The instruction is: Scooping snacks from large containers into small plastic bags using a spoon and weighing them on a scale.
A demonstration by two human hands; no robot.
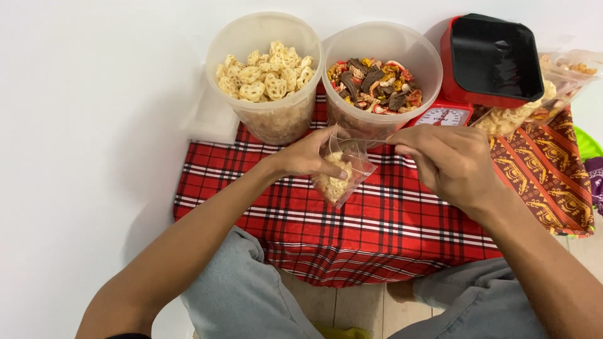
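My left hand (pixel 308 157) grips a small clear plastic bag (pixel 342 171) partly filled with pale wheel-shaped crackers, held above a red plaid cloth (pixel 377 232). My right hand (pixel 449 160) pinches the bag's open top edge from the right. Just behind the hands stand two clear tubs: the left tub (pixel 267 75) holds pale wheel-shaped crackers, the right tub (pixel 381 78) holds mixed brown, red and yellow snacks.
A red kitchen scale (pixel 487 66) with a black tray stands at the back right. Beside it lie clear bags of snacks (pixel 553 88) on a brown patterned cloth (pixel 546 176). A clear lid (pixel 210 116) lies left of the tubs. My knees in jeans are below.
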